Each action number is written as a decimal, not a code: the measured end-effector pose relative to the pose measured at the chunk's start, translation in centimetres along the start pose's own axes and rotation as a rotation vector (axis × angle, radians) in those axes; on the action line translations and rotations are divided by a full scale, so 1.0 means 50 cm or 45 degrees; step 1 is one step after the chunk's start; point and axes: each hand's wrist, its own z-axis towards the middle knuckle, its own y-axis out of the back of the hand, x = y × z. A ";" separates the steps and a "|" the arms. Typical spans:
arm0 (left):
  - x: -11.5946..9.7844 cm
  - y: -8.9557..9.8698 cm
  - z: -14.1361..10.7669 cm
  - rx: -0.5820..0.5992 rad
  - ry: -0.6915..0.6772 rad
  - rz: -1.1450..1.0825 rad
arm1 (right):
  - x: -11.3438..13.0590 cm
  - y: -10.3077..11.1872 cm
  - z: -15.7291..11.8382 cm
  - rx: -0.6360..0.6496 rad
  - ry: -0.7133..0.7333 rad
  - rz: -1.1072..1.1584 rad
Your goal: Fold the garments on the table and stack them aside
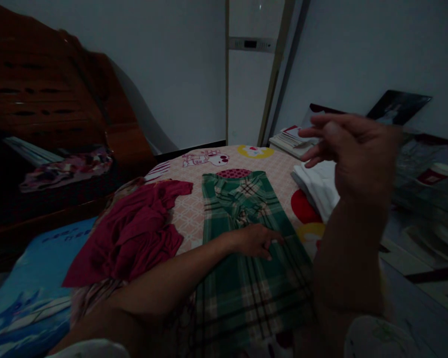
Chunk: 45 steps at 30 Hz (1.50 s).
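Note:
A green plaid garment [254, 288] lies spread lengthwise on a patterned bedsheet [192, 214], with some bunched folds near its far end. My left hand [256, 241] rests on the middle of it, the index finger stretched out and other fingers loosely bent, gripping nothing that I can see. My right hand [358, 149] is raised in the air at the right, above a folded white cloth [315, 181]. Its fingers are extended and apart, holding nothing. To the left of the plaid garment lies a crumpled dark red garment [134, 228].
A carved wooden chair [52, 89] stands at the left, near a blue printed cushion or mat [33, 293]. Papers or books [291, 139] lie at the far right corner. A glass-topped surface with a red and white cup [436, 173] and a leaning photo [397, 107] is at the right.

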 end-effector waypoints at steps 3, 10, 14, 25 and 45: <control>0.003 0.000 -0.001 -0.032 -0.031 0.030 | 0.081 0.025 -0.010 0.065 0.148 -0.064; 0.005 0.045 -0.037 -0.014 0.089 -0.383 | -0.032 0.056 -0.064 0.684 -0.212 -0.482; 0.009 0.098 -0.098 -0.277 0.207 -0.187 | -0.149 0.087 -0.155 1.022 -0.619 -0.681; -0.008 0.027 -0.213 -0.267 0.656 0.263 | -0.203 0.099 -0.231 1.179 -0.746 -0.921; -0.033 -0.014 -0.219 -0.310 0.845 0.479 | -0.167 0.022 -0.239 1.475 -0.292 -1.301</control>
